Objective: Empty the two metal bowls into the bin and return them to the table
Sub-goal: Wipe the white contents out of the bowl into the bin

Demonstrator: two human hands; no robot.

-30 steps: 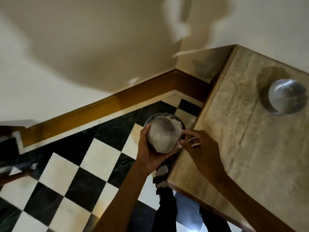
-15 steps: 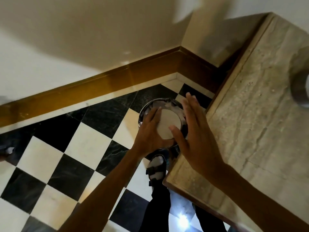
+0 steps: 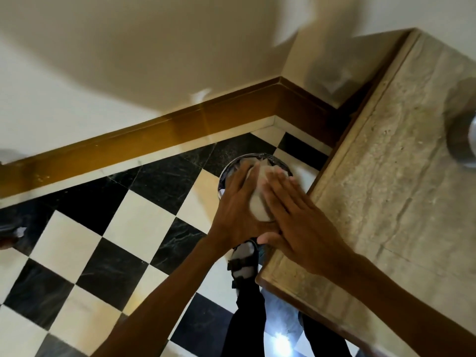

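I hold a metal bowl (image 3: 257, 202) upside down over the round metal bin (image 3: 231, 166) on the floor, beside the table's left edge. My left hand (image 3: 237, 210) grips the bowl's side. My right hand (image 3: 293, 210) lies flat with spread fingers against the bowl's upturned base. White paper shows inside the bin's rim. The second metal bowl (image 3: 467, 143) sits upside down on the stone table (image 3: 399, 202), cut off by the right edge of the view.
The floor is black-and-white checkered tile with a brown skirting board (image 3: 154, 140) along the wall. My sandalled foot (image 3: 243, 264) stands below the bin next to the table's corner. A dark object (image 3: 10, 233) lies at the far left.
My right hand has moved from beside the bowl onto its upturned base, fingers flat. The view has shifted left, pushing the second bowl to the frame's edge.
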